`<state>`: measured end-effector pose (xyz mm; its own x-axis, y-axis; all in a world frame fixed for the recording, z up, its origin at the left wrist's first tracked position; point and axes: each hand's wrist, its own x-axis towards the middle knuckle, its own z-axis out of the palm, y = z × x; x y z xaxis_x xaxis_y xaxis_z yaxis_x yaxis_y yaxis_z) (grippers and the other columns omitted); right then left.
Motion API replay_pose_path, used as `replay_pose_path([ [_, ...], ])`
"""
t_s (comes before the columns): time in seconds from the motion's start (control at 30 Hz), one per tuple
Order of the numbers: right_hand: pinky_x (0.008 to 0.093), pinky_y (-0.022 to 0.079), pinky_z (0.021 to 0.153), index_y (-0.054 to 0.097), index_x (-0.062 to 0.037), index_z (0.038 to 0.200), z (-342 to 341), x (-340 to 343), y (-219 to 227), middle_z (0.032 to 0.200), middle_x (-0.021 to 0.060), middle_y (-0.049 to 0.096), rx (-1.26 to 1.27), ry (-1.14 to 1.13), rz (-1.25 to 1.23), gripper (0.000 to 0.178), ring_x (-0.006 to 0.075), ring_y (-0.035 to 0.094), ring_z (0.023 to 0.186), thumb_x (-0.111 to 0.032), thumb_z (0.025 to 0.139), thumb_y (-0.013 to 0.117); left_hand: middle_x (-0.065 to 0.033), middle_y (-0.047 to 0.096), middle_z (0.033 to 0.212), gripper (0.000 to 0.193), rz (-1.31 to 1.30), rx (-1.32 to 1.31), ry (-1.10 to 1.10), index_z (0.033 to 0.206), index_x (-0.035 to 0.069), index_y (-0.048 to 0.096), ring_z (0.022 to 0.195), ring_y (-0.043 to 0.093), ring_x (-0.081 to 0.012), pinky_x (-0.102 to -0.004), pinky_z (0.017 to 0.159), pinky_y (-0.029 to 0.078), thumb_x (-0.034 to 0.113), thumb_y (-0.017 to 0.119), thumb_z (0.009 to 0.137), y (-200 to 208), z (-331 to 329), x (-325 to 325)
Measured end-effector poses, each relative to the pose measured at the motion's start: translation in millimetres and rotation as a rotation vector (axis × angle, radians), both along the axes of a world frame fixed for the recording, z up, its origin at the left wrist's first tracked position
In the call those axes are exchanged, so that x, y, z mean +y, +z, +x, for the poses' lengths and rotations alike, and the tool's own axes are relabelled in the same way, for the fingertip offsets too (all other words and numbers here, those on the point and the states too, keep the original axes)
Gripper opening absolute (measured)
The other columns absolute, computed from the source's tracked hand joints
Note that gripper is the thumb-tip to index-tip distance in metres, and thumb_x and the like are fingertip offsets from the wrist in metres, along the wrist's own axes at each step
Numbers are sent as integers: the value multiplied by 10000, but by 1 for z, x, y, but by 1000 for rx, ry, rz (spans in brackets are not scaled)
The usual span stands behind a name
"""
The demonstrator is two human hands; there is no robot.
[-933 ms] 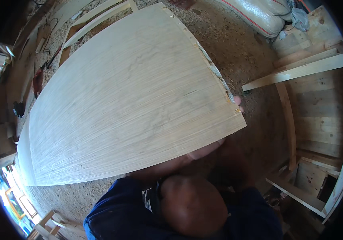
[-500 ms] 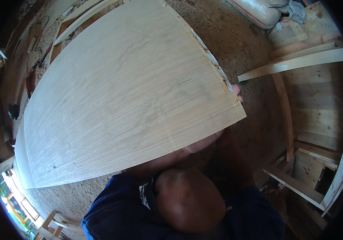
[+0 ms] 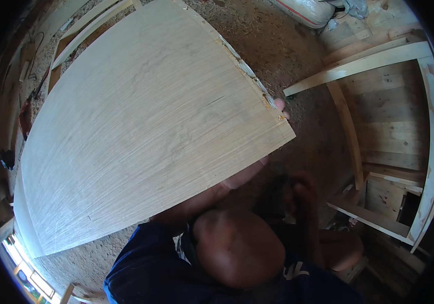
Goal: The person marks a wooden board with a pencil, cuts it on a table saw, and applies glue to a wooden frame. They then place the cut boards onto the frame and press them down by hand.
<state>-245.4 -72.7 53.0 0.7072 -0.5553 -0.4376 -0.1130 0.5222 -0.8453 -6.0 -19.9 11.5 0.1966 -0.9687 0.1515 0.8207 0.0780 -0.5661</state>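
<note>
Head view, panel: a large pale plywood sheet (image 3: 141,126) is filling the left and middle of the picture, held up above the floor, its grain running lengthwise and its right edge chipped and ragged.
Head view, right hand: the right hand (image 3: 279,107) is gripping the sheet at its right edge near the lower corner; only fingertips are showing over the rim, curled around it, while the rest of the hand is hiding behind the wood.
Head view, arm: a bare forearm (image 3: 217,190) is running along under the sheet's lower edge toward that corner.
Head view, left hand: it is not showing anywhere; the sheet is covering where it might be, so its state cannot be told.
Head view, person: a dark blue sleeve (image 3: 146,268) is sitting at the bottom, just below the sheet.
Head view, floor: the sawdust-strewn floor (image 3: 278,45) is lying beneath and beyond the sheet.
Head view, surroundings: a light timber frame (image 3: 359,63) is standing to the right, well apart from the sheet, with a white sack (image 3: 303,10) lying at the top edge.
</note>
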Motion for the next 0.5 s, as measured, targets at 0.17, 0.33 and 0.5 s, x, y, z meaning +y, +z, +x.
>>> replay_pose_path([
  [0.17, 211, 379, 443, 589, -6, 1231, 71, 40, 26, 818, 67, 652, 102, -99, 67, 287, 63, 488, 497, -187, 1010, 571, -146, 435, 1474, 486, 107, -192, 106, 1430, 50, 405, 1373, 423, -284, -421, 1175, 358, 369, 374, 1064, -15, -3, 1],
  [0.33, 198, 353, 463, 586, -8, 1245, 93, 36, 46, 804, 48, 626, 237, -104, -72, 292, 34, 440, 512, -204, 1034, 535, -164, 448, 1440, 538, 171, -252, 91, 1473, 53, 340, 1376, 412, -317, -434, 1177, 353, 406, 336, 1066, -4, -1, 6],
  [0.5, 197, 327, 449, 540, -40, 1297, 102, 54, 47, 815, 30, 576, 150, -102, 336, 290, 29, 420, 506, -184, 1049, 498, -177, 405, 1466, 620, 105, -156, 76, 1505, 47, 281, 1401, 373, -342, -456, 1168, 373, 476, 310, 1057, -24, -3, 2],
])
